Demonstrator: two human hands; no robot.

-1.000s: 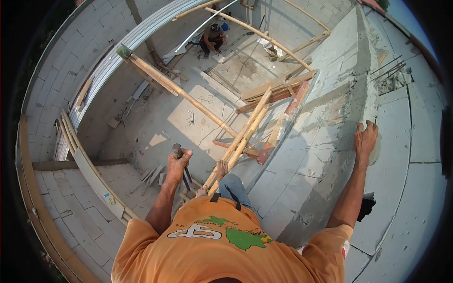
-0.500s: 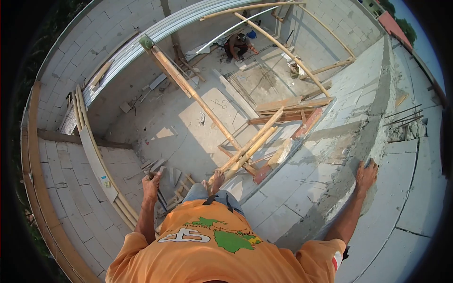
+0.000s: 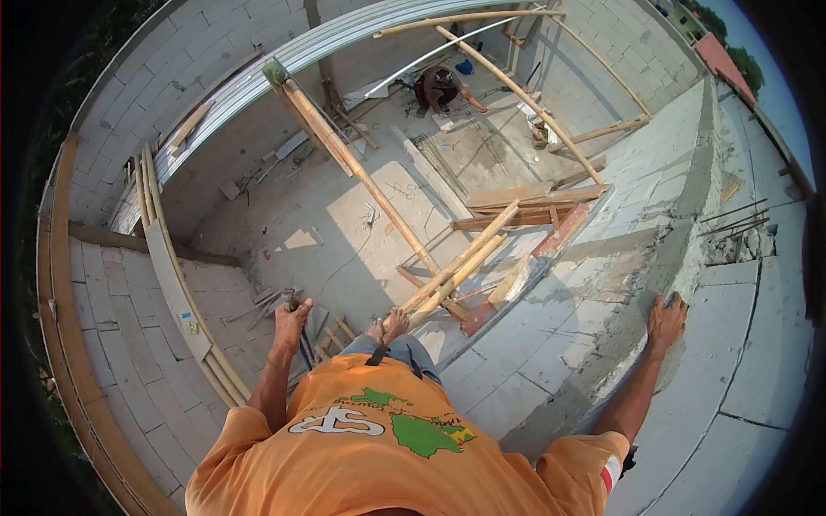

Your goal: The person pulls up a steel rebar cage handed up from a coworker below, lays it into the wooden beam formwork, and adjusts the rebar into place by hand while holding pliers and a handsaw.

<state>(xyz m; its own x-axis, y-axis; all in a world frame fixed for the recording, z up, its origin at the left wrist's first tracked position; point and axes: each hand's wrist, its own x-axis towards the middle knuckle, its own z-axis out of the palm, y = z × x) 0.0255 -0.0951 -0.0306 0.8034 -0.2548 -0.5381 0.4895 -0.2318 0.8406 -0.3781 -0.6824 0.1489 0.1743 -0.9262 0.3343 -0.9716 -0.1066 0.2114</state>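
At nine o'clock, a brown wooden beam (image 3: 56,284) curves along the rim of a block wall (image 3: 129,331). Just inside it, also toward nine, bamboo poles (image 3: 225,387) lie beside a narrow pale board (image 3: 175,297), with a small bright label (image 3: 189,327) on the board.

At eight o'clock, the left hand (image 3: 291,320) is clenched around a dark, hammer-like tool (image 3: 305,347), whose lower part hangs beside the person's leg, pointing toward five o'clock from the fist. Scrap pieces lie below, near the hand in view.

A long bamboo pole (image 3: 379,199) slants from eleven o'clock in toward the centre. At six, the wearer's orange shirt (image 3: 396,430) fills the foreground, and just above it bare feet (image 3: 397,323) stand by a pair of bamboo poles aimed at one o'clock. Near twelve, well apart on the floor, a co-worker (image 3: 440,90) crouches, one arm stretched toward four.

Between three and four o'clock, the right hand (image 3: 667,321) is released, fingers bent, resting on the mortar (image 3: 572,391) along the right-hand wall (image 3: 731,318). Thin rods (image 3: 736,224) jut from that wall at three, and a red roof (image 3: 723,60) shows at two.
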